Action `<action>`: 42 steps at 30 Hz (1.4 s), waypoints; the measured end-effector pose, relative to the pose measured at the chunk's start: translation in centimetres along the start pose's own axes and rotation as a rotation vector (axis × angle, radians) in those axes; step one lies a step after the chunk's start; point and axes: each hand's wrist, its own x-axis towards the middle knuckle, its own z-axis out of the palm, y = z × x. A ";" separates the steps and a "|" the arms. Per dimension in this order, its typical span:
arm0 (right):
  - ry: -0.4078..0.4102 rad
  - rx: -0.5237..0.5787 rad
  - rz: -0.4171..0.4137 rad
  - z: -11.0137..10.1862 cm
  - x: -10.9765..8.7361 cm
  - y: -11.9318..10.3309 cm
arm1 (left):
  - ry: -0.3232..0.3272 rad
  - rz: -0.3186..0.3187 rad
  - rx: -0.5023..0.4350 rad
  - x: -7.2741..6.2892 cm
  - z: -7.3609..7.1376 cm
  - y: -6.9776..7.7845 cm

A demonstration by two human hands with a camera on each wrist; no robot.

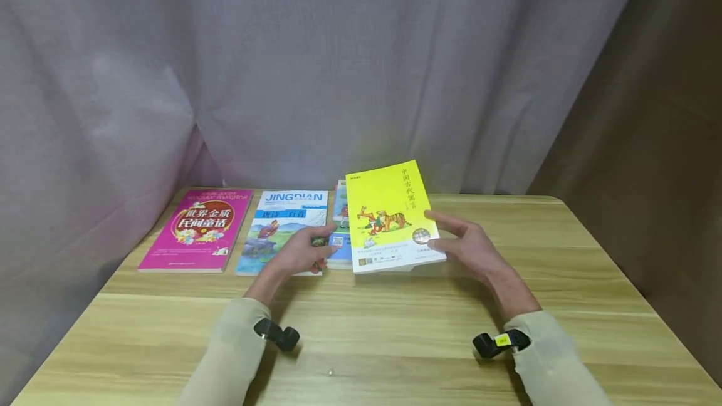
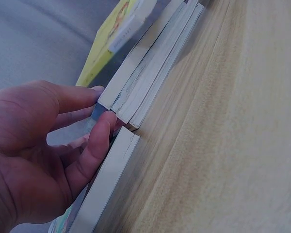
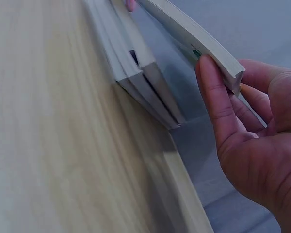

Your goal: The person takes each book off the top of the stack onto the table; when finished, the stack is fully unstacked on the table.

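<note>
My right hand [image 1: 470,246] pinches the right edge of a yellow-covered book [image 1: 378,196] with animals on its front, thumb on top and fingers beneath. The book tilts above a stack of books [image 2: 145,73], and a gap shows under it in the right wrist view. Part of the top book's blue cover [image 1: 340,254] shows; the rest is hidden beneath the yellow book. My left hand [image 1: 301,249] reaches over the blue-and-white book [image 1: 262,224], its fingertips [image 2: 107,119] touching the left side of the stack and the other fingers loosely bent.
A pink book [image 1: 194,230] lies flat at the far left of the wooden table [image 1: 395,331]. Grey curtain [image 1: 338,67] hangs right behind the table's back edge. A tiny pale speck [image 1: 331,372] is on the tabletop near the front. Both wrists wear black cameras.
</note>
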 end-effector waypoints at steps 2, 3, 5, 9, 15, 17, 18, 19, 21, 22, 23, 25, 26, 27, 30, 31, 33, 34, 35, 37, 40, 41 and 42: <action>0.005 0.011 -0.018 -0.5 -0.2 -0.3 | -0.002 0.004 -0.007 0.0 0.0 -0.1; 0.010 0.012 -0.027 -0.9 -0.4 -0.5 | -0.003 0.006 -0.011 -0.1 -0.1 -0.1; 0.022 0.029 -0.039 -1.6 -0.8 -0.9 | -0.003 0.010 -0.015 -0.1 -0.1 -0.1; 0.070 0.043 -0.027 -3.7 -2.0 -1.7 | -0.013 0.018 -0.019 -0.2 -0.1 -0.1; 0.149 0.010 0.003 -7.2 -3.8 -1.7 | -0.018 0.026 -0.012 -0.2 -0.1 0.0; 0.153 0.031 -0.002 -8.2 -4.2 -1.3 | -0.017 0.027 -0.005 -0.2 -0.1 0.1; 0.150 0.057 -0.004 -8.7 -4.4 -1.1 | -0.017 0.027 -0.002 -0.1 -0.1 0.1; 0.144 0.082 -0.006 -9.1 -4.5 -0.9 | -0.018 0.029 0.001 -0.1 -0.1 0.1; 0.133 0.126 -0.008 -9.9 -4.7 -0.4 | -0.021 0.030 0.003 -0.1 -0.2 0.0; 0.129 0.138 -0.002 -10.2 -4.7 -0.1 | -0.022 0.030 0.003 -0.1 -0.2 0.0; 0.128 0.141 0.004 -10.6 -4.8 0.2 | -0.023 0.030 0.002 0.0 -0.1 0.0; 0.128 0.132 0.018 -11.1 -4.8 0.8 | -0.024 0.029 0.003 0.0 -0.1 -0.1; 0.128 0.111 0.030 -11.3 -4.9 1.1 | -0.025 0.029 0.003 0.0 -0.1 -0.2; 0.126 0.098 0.039 -11.5 -4.9 1.4 | -0.025 0.029 0.003 0.0 -0.1 -0.2; 0.111 0.091 0.054 -11.7 -4.7 2.4 | -0.023 0.032 -0.001 -0.1 0.0 -0.2; 0.105 0.099 0.059 -11.7 -4.7 2.7 | -0.023 0.032 -0.004 -0.1 0.0 -0.2; 0.103 0.090 0.073 -11.5 -4.4 3.3 | -0.025 0.032 -0.008 -0.1 0.1 -0.2; 0.104 0.084 0.082 -11.5 -4.3 3.6 | -0.027 0.032 -0.011 -0.2 0.1 -0.2; 0.108 0.073 0.096 -11.4 -4.2 3.8 | -0.028 0.033 -0.011 -0.2 0.1 -0.2; 0.113 0.047 0.120 -11.3 -4.0 4.2 | -0.030 0.037 -0.005 -0.2 0.1 -0.2; 0.112 0.037 0.141 -11.1 -3.7 4.5 | -0.031 0.048 0.006 -0.2 0.0 -0.1; 0.113 0.039 0.147 -11.1 -3.6 4.6 | -0.030 0.052 0.010 -0.2 -0.1 0.0; 0.114 0.041 0.149 -11.0 -3.5 4.7 | -0.030 0.054 0.015 -0.2 -0.1 0.0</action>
